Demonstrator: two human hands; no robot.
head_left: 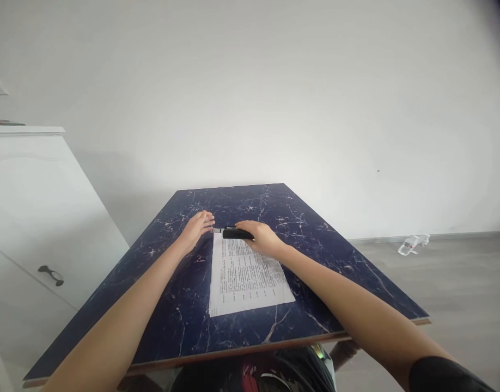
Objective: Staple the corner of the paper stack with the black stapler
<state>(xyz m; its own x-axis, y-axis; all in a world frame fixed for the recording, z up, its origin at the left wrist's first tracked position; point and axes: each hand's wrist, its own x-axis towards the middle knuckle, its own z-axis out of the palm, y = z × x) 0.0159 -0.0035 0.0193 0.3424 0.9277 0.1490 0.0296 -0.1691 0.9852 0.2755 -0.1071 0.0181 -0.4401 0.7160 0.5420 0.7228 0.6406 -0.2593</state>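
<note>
A stack of printed paper sheets [250, 277] lies on the dark blue marble-patterned table [176, 305]. Across the far edge of the paper sits a black stapler [233, 233], its metal end pointing left. My right hand [260, 237] is wrapped around the stapler's right end, above the paper. Just left of the stapler's metal tip is my left hand [199, 227], fingers stretched out and apart, holding nothing. Whether its fingertips touch the metal end or the paper corner, I cannot tell.
On the left stands a white cabinet [29, 196] with a dark handle [51, 275]. A pale wall [250, 98] rises behind the table. A crumpled white plastic bag [413, 244] lies on the grey floor [458, 294] at the right.
</note>
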